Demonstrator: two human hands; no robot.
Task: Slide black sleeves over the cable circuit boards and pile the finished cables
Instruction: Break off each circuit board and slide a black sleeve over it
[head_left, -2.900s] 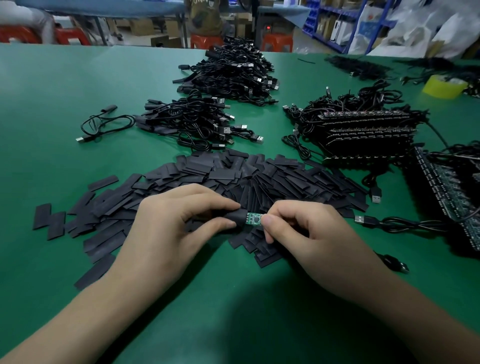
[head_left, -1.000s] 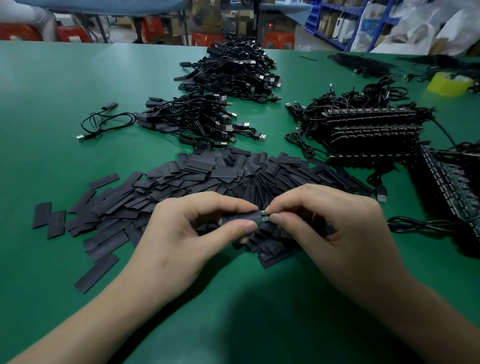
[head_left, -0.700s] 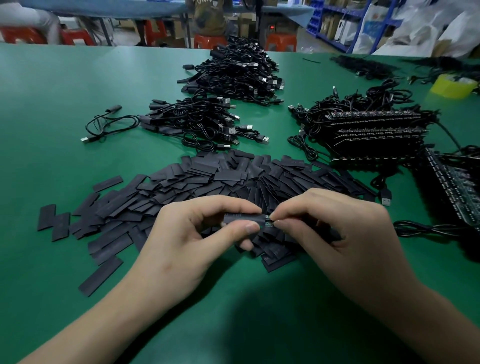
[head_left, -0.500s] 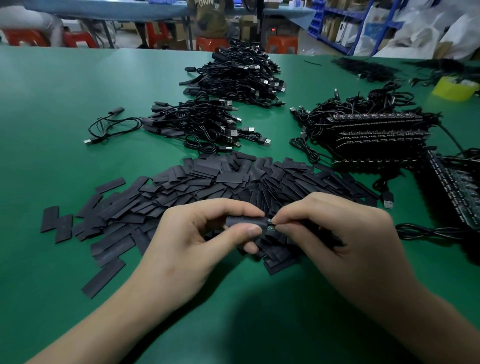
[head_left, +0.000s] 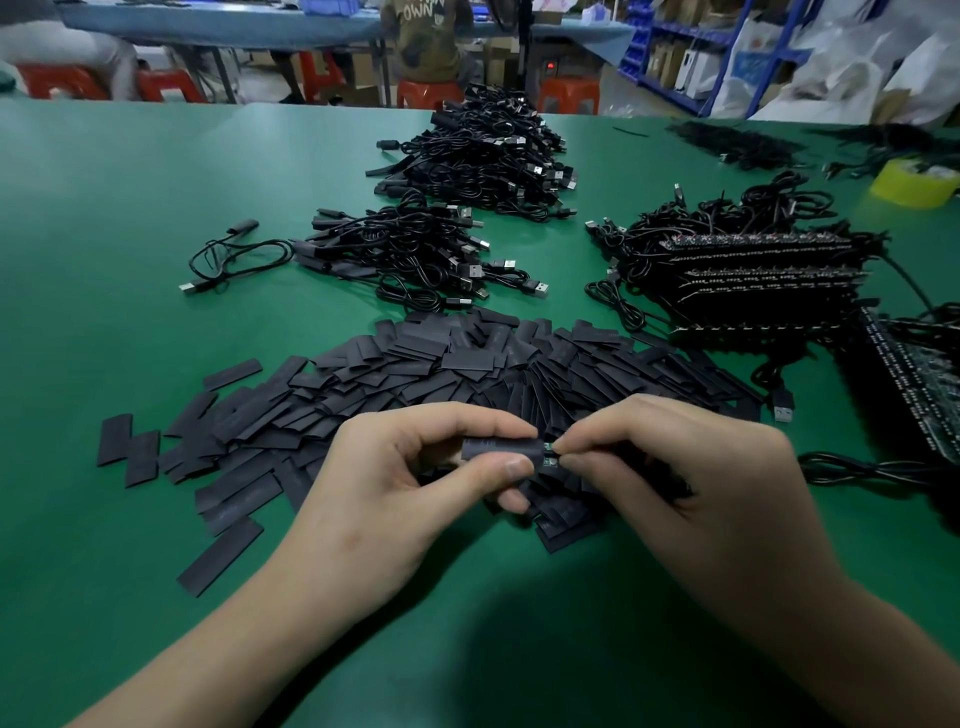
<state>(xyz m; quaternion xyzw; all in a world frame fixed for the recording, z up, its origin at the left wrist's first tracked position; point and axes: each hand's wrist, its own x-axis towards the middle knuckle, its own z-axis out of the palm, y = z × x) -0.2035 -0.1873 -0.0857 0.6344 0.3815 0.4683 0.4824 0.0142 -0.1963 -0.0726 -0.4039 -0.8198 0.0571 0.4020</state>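
My left hand (head_left: 384, 499) pinches a black sleeve (head_left: 501, 448) between thumb and forefinger. My right hand (head_left: 691, 483) pinches the end of a small green circuit board (head_left: 549, 453), of which only a sliver shows at the sleeve's right mouth. The board's cable (head_left: 862, 467) trails off to the right across the table. Both hands hover just above a wide heap of loose flat black sleeves (head_left: 415, 374). Two piles of sleeved cables lie beyond it, a nearer pile (head_left: 410, 254) and a larger far pile (head_left: 483, 156).
Stacked strips of boards with cables (head_left: 748, 280) sit at the right, with more boards (head_left: 919, 384) at the right edge. A single cable (head_left: 228, 254) lies at the left. A yellow tape roll (head_left: 914, 182) stands far right. Red stools and a person are beyond the green table (head_left: 130, 218).
The sleeve has slid rightward over the green board, which was largely bare earlier and is now almost covered. Both hands have drawn closer together.
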